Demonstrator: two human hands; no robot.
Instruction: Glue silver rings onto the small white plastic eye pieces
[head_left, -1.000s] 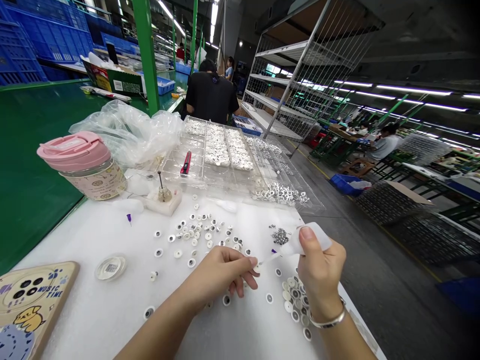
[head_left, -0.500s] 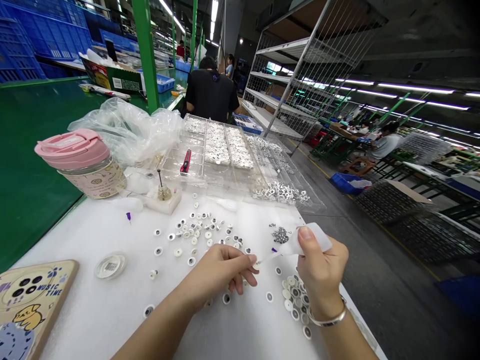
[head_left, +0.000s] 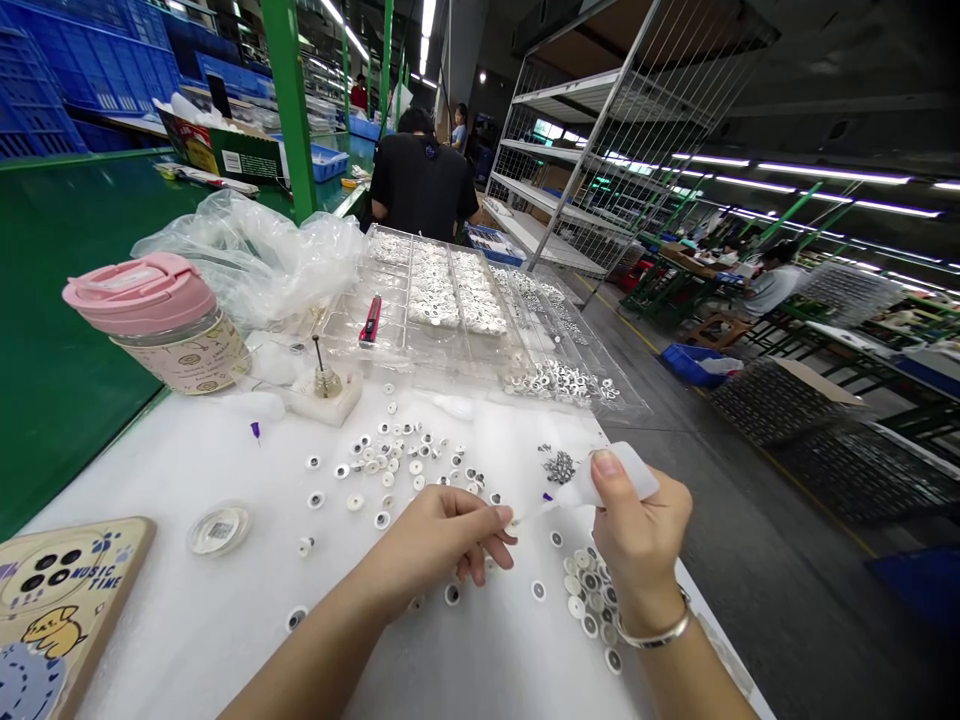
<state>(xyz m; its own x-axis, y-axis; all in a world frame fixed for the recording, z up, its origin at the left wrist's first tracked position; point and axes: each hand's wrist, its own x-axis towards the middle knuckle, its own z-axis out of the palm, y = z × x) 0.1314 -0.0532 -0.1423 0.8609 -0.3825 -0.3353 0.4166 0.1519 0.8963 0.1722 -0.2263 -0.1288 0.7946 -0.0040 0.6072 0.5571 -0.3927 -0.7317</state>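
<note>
**Bare hands working over a white foam-topped bench (head_left: 187,470), close to its right edge.**

The right hand (head_left: 641,550) is closed around a translucent white plastic squeeze bottle (head_left: 619,475) with a thin nozzle, its tip reaching the left hand (head_left: 442,545), whose fingers pinch a small white disc (head_left: 512,534), mostly hidden. Round black-and-white plastic googly eyes (head_left: 405,470) lie scattered up-left of the hands; a heap of eyes (head_left: 589,600) sits beside the right wrist. The bench's right edge (head_left: 697,590) runs just beyond that wrist, with grey floor (head_left: 720,520) past it. A clear compartmented plastic tray (head_left: 341,320) lies upper centre, well apart from the hands.
</note>
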